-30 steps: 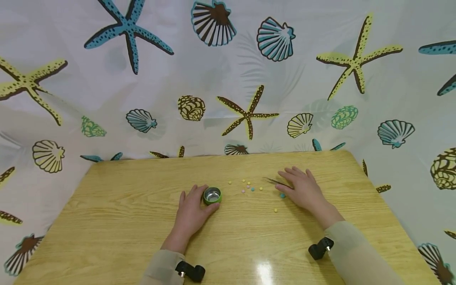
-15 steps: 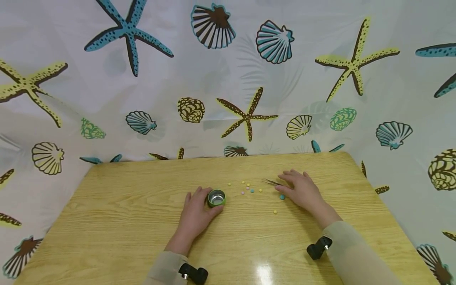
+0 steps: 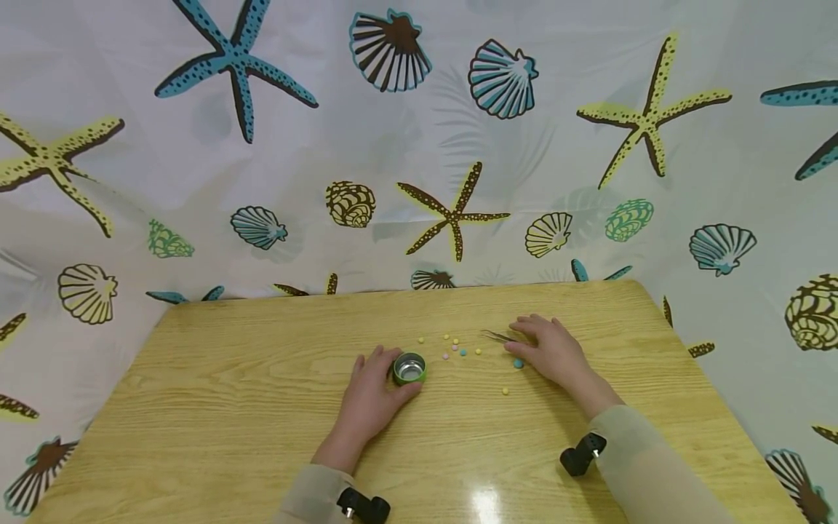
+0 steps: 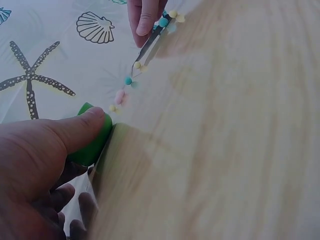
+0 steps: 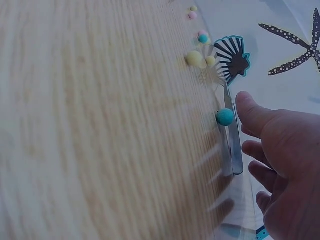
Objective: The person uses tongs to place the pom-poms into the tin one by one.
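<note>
My left hand [image 3: 372, 399] holds a small round cup [image 3: 409, 370], green outside and shiny metal inside, with the thumb and fingers around its wall. The left wrist view shows the thumb pressed on the green side. A pair of thin metal tweezers [image 3: 496, 336] lies on the table, tips pointing left. Over its handle hovers my right hand [image 3: 550, 353], fingers spread and slightly bent. In the right wrist view the thumb is close beside the tweezers, not pinching them. A blue ball [image 3: 519, 363] sits just by the right thumb.
Between the hands, several small yellow, pink and blue balls lie scattered, including a pink ball [image 3: 446, 356] and a small blue ball [image 3: 463, 352]. One yellow ball [image 3: 505, 391] lies nearer the front. Behind the wooden table [image 3: 229, 378] hangs a shell-and-starfish patterned cloth [image 3: 294, 160].
My left hand has moved to the right with the green cup, closer to the scattered balls. The right hand has stayed nearly still over the tweezers.
</note>
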Demonstrator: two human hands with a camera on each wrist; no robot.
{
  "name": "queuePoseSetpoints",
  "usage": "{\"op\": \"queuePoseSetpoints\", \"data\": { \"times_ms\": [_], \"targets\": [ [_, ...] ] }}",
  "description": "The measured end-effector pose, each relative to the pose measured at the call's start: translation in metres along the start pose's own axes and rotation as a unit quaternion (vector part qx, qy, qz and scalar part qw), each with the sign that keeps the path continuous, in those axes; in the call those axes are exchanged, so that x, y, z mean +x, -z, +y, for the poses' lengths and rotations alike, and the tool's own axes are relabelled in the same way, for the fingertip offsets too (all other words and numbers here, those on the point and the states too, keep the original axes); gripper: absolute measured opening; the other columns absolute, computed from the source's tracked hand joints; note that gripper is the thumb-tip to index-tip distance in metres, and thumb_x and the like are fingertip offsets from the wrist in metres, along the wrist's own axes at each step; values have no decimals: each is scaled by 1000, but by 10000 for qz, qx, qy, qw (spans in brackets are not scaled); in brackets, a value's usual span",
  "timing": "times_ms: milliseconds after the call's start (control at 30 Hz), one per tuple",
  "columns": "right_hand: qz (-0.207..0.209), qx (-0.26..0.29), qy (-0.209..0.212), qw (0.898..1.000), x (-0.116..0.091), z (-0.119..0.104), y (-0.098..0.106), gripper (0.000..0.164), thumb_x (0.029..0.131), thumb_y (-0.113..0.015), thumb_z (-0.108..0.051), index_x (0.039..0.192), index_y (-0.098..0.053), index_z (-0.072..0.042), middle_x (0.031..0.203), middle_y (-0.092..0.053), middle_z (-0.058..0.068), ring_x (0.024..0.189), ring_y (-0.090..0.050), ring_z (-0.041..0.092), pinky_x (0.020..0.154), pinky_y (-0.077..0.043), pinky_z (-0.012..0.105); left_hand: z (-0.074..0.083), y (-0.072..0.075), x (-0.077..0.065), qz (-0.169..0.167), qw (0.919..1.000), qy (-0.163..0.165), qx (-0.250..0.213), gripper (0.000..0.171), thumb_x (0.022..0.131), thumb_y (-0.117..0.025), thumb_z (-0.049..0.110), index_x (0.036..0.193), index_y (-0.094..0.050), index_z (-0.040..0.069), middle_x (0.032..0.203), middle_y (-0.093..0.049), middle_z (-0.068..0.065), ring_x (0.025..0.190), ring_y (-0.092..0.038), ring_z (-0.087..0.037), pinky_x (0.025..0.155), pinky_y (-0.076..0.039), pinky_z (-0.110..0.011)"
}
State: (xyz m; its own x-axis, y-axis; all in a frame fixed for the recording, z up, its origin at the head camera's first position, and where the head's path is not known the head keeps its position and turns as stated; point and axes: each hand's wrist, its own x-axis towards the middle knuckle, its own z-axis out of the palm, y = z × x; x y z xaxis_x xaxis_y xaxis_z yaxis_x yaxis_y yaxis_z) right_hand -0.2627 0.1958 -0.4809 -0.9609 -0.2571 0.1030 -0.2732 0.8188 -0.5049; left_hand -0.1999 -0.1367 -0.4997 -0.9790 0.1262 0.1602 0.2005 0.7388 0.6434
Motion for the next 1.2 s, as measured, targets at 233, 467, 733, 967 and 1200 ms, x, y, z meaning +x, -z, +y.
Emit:
{"op": "queuePoseSetpoints", "data": {
  "times_ms": [233, 467, 733, 967, 1200],
  "targets": [
    [-32, 153, -10, 9999, 1, 2, -4, 50, 97, -69, -39, 136, -65, -9, 148, -53, 12, 144, -37, 33, 124, -14, 53, 4, -5, -1, 11, 9999, -141, -72, 68, 84, -84, 37, 138, -58, 5, 140, -58, -14, 146, -34, -35, 125, -11, -51],
    [-64, 214, -45, 9997, 3, 2, -7, 47, 97, -68, -39, 134, -67, -9, 148, -53, 11, 145, -36, 32, 124, -15, 52, 4, -7, -2, -132, 9997, -19, -224, 68, 85, -83, 38, 141, -57, 8, 145, -55, -12, 148, -29, -34, 123, -16, -56],
    [-55, 292, -211, 9993, 5, 0, -9, 42, 96, -70, -38, 129, -70, -13, 148, -53, 9, 145, -36, 31, 121, -22, 54, 4, -5, -4, -252, 9991, 69, -345, 67, 88, -80, 40, 144, -56, 12, 149, -52, -9, 149, -27, -31, 122, -18, -58],
    [-58, 404, -393, 9984, 6, -2, -10, 38, 96, -70, -37, 127, -72, -14, 150, -52, 7, 145, -36, 32, 115, -32, 59, 4, -6, -4, -161, 9994, 4, -295, 67, 86, -82, 38, 142, -57, 11, 145, -56, -8, 148, -31, -30, 123, -16, -53],
    [26, 422, -542, 9976, 5, -5, -9, 34, 95, -73, -34, 122, -75, -15, 148, -53, 6, 141, -42, 33, 114, -35, 57, 1, -9, -2, -73, 9998, -145, -109, 68, 85, -82, 38, 141, -58, 8, 142, -58, -10, 146, -34, -31, 124, -14, -48]
  ]
}}
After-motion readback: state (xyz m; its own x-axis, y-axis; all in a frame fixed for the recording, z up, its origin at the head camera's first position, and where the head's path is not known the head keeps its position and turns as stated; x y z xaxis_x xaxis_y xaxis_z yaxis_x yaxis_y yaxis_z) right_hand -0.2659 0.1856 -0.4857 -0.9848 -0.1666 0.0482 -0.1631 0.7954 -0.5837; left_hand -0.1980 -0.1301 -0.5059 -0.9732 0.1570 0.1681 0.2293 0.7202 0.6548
